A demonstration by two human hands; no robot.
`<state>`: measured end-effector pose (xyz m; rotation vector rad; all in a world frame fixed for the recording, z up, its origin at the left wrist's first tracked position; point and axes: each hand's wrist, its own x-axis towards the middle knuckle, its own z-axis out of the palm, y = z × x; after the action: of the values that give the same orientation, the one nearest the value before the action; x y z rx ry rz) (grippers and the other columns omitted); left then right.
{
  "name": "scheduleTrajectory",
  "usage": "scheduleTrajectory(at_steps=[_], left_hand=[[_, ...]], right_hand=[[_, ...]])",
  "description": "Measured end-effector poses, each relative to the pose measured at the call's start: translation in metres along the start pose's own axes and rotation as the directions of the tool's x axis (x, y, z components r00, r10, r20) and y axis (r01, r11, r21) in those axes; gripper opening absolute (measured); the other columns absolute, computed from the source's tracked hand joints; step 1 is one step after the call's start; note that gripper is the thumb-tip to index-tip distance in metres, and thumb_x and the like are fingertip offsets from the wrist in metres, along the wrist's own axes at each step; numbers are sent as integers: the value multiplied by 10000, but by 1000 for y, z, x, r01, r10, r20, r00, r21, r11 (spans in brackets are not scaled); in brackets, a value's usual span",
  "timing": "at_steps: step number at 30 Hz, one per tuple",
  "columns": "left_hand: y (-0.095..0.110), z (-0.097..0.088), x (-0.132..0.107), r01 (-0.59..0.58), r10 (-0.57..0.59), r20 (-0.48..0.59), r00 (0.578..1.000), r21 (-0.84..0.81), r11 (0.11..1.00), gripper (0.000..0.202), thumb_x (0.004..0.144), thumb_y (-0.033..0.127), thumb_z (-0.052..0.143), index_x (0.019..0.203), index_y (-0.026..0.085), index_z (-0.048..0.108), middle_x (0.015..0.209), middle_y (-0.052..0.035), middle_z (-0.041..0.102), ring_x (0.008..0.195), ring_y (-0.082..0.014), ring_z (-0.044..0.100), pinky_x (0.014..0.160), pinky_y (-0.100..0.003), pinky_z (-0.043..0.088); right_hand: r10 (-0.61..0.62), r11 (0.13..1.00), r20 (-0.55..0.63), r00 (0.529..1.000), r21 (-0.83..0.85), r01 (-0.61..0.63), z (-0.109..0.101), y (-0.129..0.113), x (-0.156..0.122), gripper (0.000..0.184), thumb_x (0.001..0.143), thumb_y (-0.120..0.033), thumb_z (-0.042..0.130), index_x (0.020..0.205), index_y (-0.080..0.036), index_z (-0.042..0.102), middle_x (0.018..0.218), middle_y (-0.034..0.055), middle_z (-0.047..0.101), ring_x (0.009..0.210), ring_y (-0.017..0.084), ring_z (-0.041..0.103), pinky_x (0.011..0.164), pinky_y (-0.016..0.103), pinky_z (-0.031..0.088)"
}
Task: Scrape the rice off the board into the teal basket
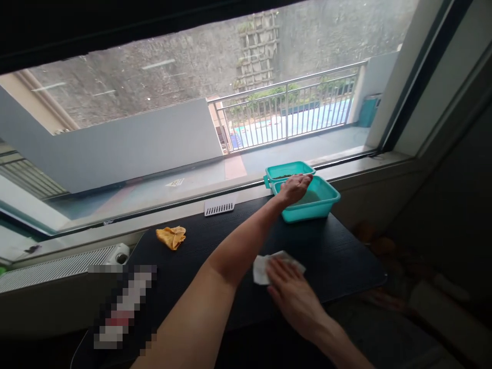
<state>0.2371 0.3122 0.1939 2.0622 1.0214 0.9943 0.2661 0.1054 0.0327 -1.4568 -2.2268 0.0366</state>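
Note:
My left hand [295, 189] is over the teal two-part tub [307, 212], its fingers closed across the divider between the two compartments. Part of that grip is hidden behind the hand. Small dark bits lie in the far compartment. My right hand [290, 284] presses flat on a white wipe [261, 269] against the dark tabletop [330, 261], fingers stretched out and a little blurred. The wipe sticks out to the left of the fingers and beyond their tips.
A crumpled yellow cloth [171, 237] lies at the table's left. On the sill edge is a white slotted piece [219, 207]. A white radiator [61, 266] stands left of the table, below the large window. A pixelated patch covers something on the table's left side.

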Motion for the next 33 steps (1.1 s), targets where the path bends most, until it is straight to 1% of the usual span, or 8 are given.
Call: scheduleTrajectory(at_steps=[4,7,12,15,19,24,29,33], left_hand=[[-19,-58,-42,-45,53,-59,997,132,990,311,1022,225,484,1255,123,663,1429,-135,571,1424,-265,429,1177,-395,349],[-45,-94,-91,-7,41,-142,989,234,972,348,986,247,487,1264,128,658,1426,-154,572,1382,-260,481,1189,-414,349],[-102,-139,-160,123,-19,-243,970,420,899,367,904,327,541,1199,163,685,1387,-145,600,1371,-300,484,1199,-465,344],[-139,-183,-191,290,-105,-356,928,521,802,406,860,344,539,1196,158,673,1402,-165,587,1417,-381,403,1199,-586,297],[-173,-228,-223,476,-217,-456,863,591,651,443,848,345,512,1194,114,665,1370,-206,598,1386,-431,425,1166,-635,323],[-181,-218,-228,445,-286,-340,896,699,560,421,921,330,487,1273,164,649,1442,-130,584,1424,-318,424,1196,-493,346],[-180,-197,-190,354,-350,-188,918,786,507,369,990,318,500,1321,222,631,1510,-95,528,1458,-293,379,1197,-494,328],[-187,-185,-153,293,-375,-102,921,817,497,382,997,378,588,1338,206,595,1467,-117,531,1353,-317,490,1114,-577,413]], right_hand=[[340,933,-109,934,-88,-349,-38,90,11,377,952,-378,644,1288,-208,620,1432,117,569,1315,318,520,1090,619,404],[354,925,-104,930,-112,-364,-21,58,35,439,950,-389,651,1344,-212,576,1470,117,519,1326,332,497,1090,637,396],[-17,999,89,996,-29,19,13,-40,35,529,935,-548,613,1376,-259,575,1503,87,529,1327,287,517,1083,539,434],[138,986,54,989,-100,-132,-22,6,0,434,990,-428,439,1328,-241,637,1433,118,607,1340,299,521,1063,507,455],[386,898,-56,921,-206,-389,-53,50,-34,628,984,-361,231,1355,17,568,1423,362,516,1379,532,398,984,821,310],[43,997,242,969,-75,-26,-6,-26,19,591,902,-546,615,1432,-294,548,1576,48,469,1434,273,409,1151,447,376],[169,979,227,959,-147,-138,20,-30,138,449,960,-414,635,1361,-223,564,1473,116,515,1291,314,527,1062,602,440],[77,992,258,963,-120,-47,32,-36,165,452,951,-424,648,1347,-220,569,1434,109,542,1236,297,564,1014,564,491]])
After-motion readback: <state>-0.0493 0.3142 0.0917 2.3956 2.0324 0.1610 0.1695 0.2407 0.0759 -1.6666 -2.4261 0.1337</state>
